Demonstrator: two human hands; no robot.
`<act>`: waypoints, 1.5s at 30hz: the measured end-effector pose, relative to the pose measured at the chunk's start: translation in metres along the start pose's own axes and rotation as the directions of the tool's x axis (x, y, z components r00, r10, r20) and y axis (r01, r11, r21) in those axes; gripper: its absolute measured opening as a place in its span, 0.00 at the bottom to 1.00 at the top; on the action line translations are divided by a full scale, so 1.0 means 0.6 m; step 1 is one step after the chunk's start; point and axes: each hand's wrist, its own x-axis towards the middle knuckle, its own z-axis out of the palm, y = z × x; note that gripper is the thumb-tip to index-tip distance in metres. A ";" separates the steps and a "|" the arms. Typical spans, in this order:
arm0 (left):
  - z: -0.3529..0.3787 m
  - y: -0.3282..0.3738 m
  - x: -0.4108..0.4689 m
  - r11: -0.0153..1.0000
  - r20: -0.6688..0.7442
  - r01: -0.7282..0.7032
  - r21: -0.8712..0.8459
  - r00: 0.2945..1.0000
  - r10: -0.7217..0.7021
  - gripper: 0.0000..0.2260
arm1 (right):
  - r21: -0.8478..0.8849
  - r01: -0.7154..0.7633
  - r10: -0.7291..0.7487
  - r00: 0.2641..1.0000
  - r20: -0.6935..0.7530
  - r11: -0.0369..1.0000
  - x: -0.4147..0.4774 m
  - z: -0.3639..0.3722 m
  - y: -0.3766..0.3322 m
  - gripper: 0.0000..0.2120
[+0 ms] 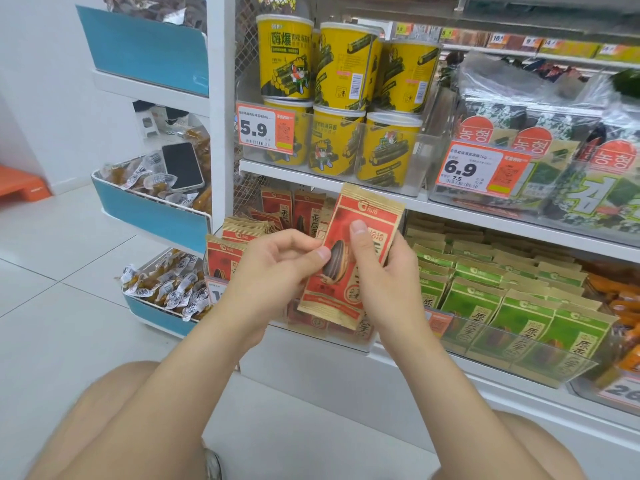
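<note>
Red sunflower seed packet (349, 258) held up at the snack shelf (381, 202)

Left hand (273, 268) pinches its left edge, right hand (384, 271) grips the right side (thumb across the front), above red packets (298, 211) in their tray.

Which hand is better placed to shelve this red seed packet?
Probably right: the right hand wraps the red seed packet, thumb across its front; the left hand only pinches its edge.

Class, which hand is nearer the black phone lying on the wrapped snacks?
Left. The left hand sits below and right of the phone, pinching the red seed packet; the right hand grips that packet farther right.
</note>
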 end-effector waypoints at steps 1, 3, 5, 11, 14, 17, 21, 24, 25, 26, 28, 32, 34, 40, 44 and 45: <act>-0.002 0.000 0.002 0.997 0.011 0.057 -0.061 0.998 -0.057 0.02 | 0.016 0.016 -0.017 1.000 0.013 1.000 -0.002 0.001 -0.001 0.09; -0.001 0.000 0.003 0.986 0.025 0.108 -0.126 0.994 -0.106 0.04 | 0.071 0.029 -0.031 0.999 0.032 0.997 -0.003 0.000 -0.003 0.08; 0.003 -0.003 0.002 0.991 -0.015 0.074 -0.112 0.997 -0.076 0.05 | 0.094 -0.013 0.005 0.997 0.082 0.995 0.000 -0.008 -0.008 0.09; 0.003 -0.005 0.007 0.971 -0.107 -0.131 0.201 0.982 0.155 0.12 | 0.102 -0.100 0.081 0.981 0.177 0.990 0.020 -0.036 -0.022 0.16; -0.004 -0.011 0.014 0.769 -0.117 -0.235 0.595 0.921 0.372 0.24 | 0.046 -0.021 0.012 0.981 0.194 0.999 0.015 -0.031 -0.019 0.17; -0.016 -0.013 0.023 0.757 -0.131 -0.260 0.599 0.901 0.414 0.25 | 0.033 -0.149 0.137 0.960 0.244 0.988 0.014 -0.029 -0.028 0.16; -0.032 -0.007 0.033 0.666 -0.071 -0.312 0.678 0.873 0.482 0.20 | -0.104 -0.194 0.214 0.948 0.236 0.975 0.023 -0.015 -0.029 0.19; -0.043 -0.001 0.043 0.638 -0.035 -0.339 0.692 0.866 0.499 0.17 | -0.131 -0.134 0.162 0.959 0.233 0.982 0.023 0.006 -0.023 0.23; -0.045 0.000 0.046 0.630 -0.021 -0.358 0.689 0.859 0.511 0.17 | -0.116 -0.152 0.175 0.958 0.228 0.982 0.025 0.012 -0.023 0.24; -0.047 0.003 0.049 0.624 -0.010 -0.383 0.682 0.848 0.530 0.16 | -0.084 -0.190 0.204 0.955 0.215 0.978 0.027 0.018 -0.025 0.24; -0.050 0.009 0.054 0.585 0.021 -0.435 0.685 0.814 0.580 0.14 | 0.001 -0.286 0.281 0.941 0.188 0.958 0.032 0.032 -0.029 0.18; -0.081 0.008 0.089 0.605 0.031 -0.414 0.680 0.841 0.541 0.07 | -0.054 -0.206 0.206 0.979 -0.008 0.977 0.062 0.034 -0.019 0.20; -0.110 0.002 0.109 0.658 -0.062 -0.301 0.690 0.881 0.469 0.11 | -0.251 0.020 -0.060 0.986 -0.153 0.968 0.084 0.019 -0.019 0.25; -0.142 -0.007 0.126 0.603 -0.002 -0.155 0.782 0.968 0.252 0.13 | -0.455 0.236 -0.300 0.951 -0.073 0.859 0.140 0.035 -0.011 0.21; -0.140 -0.020 0.135 0.471 0.081 -0.139 0.871 0.987 0.141 0.15 | -0.564 0.337 -0.313 0.939 0.142 0.754 0.136 0.076 -0.012 0.09; -0.140 -0.022 0.138 0.438 0.091 -0.133 0.889 0.989 0.117 0.16 | -0.575 0.373 -0.311 0.928 0.207 0.729 0.137 0.087 -0.010 0.08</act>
